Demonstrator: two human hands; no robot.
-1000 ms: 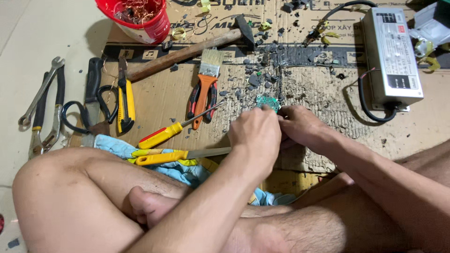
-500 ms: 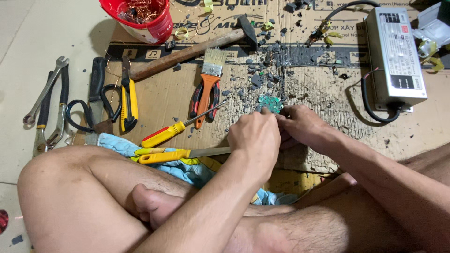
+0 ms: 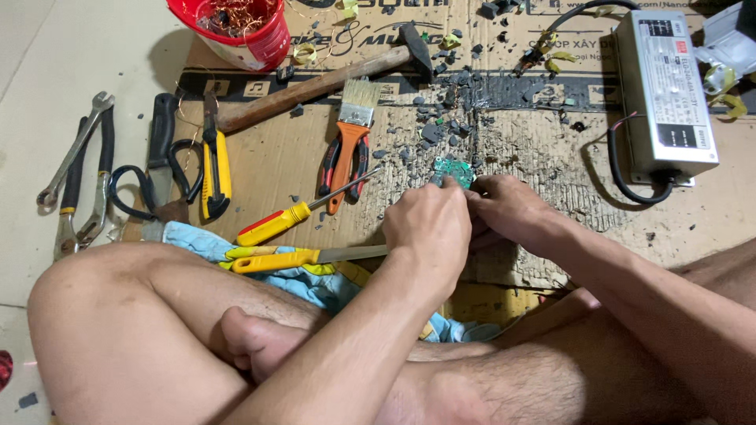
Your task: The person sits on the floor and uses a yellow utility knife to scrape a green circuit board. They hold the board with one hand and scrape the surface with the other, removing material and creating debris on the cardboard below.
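Flattened brown cardboard (image 3: 260, 157) covers the pale tiled floor, and the person sits cross-legged on it with bare knees drawn up close. Nearest the legs lies a crumpled light-blue and yellow cloth (image 3: 315, 283), with a yellow-handled flat tool (image 3: 307, 256) resting on it. Both hands meet just beyond: the left hand (image 3: 429, 228) and the right hand (image 3: 512, 211) press together, fingertips pinching a small green circuit board (image 3: 454, 169) that pokes out above the knuckles, low over the cardboard. How firmly each finger bears on it cannot be told, as the hands hide most of the board.

Left of the hands lies a screwdriver with a yellow and red handle (image 3: 303, 211), then orange-handled pliers (image 3: 342, 165) and a paintbrush with pale bristles (image 3: 358, 102). Dark grey crumbs of broken material (image 3: 457, 118) scatter just beyond the board. Further left sit a yellow-handled cutter (image 3: 214, 165), black-handled scissors (image 3: 153, 181) and steel spanners (image 3: 75, 173) on the tiles. Behind them a wooden-handled hammer (image 3: 323, 79) lies slantwise. At the far right rests a long silver metal box with a black cable (image 3: 665, 86); at the far left stands a red plastic tub of tangled copper wire (image 3: 236, 24).
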